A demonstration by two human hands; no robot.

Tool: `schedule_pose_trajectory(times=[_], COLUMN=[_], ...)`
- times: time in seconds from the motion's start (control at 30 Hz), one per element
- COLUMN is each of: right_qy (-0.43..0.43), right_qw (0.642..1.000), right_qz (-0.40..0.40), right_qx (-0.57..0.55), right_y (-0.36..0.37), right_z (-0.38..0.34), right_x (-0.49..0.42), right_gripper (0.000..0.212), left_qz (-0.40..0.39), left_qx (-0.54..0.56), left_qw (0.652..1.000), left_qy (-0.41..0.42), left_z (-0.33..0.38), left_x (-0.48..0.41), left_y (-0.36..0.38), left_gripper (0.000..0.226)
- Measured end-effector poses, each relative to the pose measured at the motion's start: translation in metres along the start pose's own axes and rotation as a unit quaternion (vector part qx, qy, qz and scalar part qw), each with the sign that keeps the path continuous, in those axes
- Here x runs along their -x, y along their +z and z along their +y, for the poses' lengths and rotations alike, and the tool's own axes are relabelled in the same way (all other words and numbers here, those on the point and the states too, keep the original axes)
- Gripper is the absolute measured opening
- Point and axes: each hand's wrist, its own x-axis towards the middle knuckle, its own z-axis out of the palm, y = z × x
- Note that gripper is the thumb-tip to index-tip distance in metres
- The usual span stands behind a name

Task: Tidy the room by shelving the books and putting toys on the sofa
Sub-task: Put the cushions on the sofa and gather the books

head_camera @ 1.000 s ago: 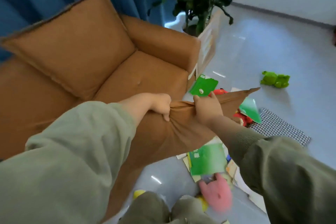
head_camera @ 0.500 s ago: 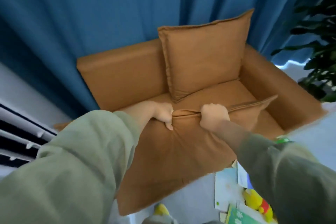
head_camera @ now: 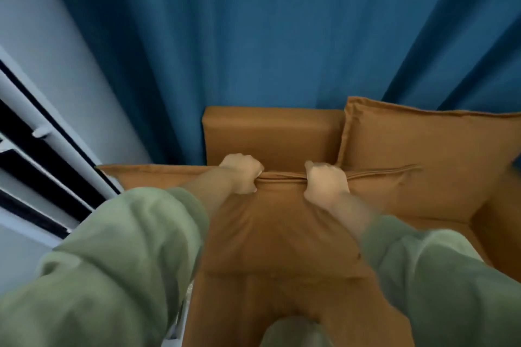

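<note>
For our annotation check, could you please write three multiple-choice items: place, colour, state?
1. Where is the free tan fabric cushion? A. leaning on the back of the tan sofa; B. on the floor; C. on a shelf.
2. The pleated curtain is: A. red; B. blue; C. white.
3. The held tan square cushion is gripped by: A. no hand; B. one hand; C. both hands.
Answers: A, it stands against the backrest; B, blue folds fill the background; C, left hand and right hand clutch its top seam.

Loose sage-green sleeves point(head_camera: 118, 262) with wide cuffs, bare left hand point(head_camera: 242, 173), bare right hand point(head_camera: 325, 182)
</note>
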Motion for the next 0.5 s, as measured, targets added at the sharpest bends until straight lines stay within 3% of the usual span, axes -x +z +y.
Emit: schedule_pose_trajectory(times=[0.23, 0.3, 0.33, 0.4, 0.5], right_qy=[-0.064, -0.089, -0.100, -0.112, -0.129], right_qw=[0.995, 0.988, 0.987, 0.990, 0.985], right_qz=[0.057, 0.084, 0.070, -0.032, -0.118], right_qx=[-0.058, -0.097, -0.106, -0.080, -0.004], right_y=[0.007, 0.014, 0.018, 0.026, 0.035], right_z=[0.010, 0.021, 0.028, 0.044, 0.057], right_x=[-0.108, -0.139, -0.155, -0.188, -0.218], right_gripper=[0.028, 0.033, 0.041, 0.069, 0.103], left_qz=[-0.014, 0.025, 0.057, 0.080, 0.005], left_qx=[-0.006, -0.020, -0.027, -0.014, 0.045], left_qw=[0.998, 0.996, 0.992, 0.983, 0.976], left_qy=[-0.056, -0.085, -0.112, -0.166, -0.213], left_z=[-0.057, -0.070, -0.076, -0.087, -0.094], left_x=[-0.065, -0.087, -0.097, -0.119, -0.143], left_y=[-0.035, -0.036, -0.031, -0.015, 0.012], left_gripper=[0.023, 0.025, 0.028, 0.042, 0.087])
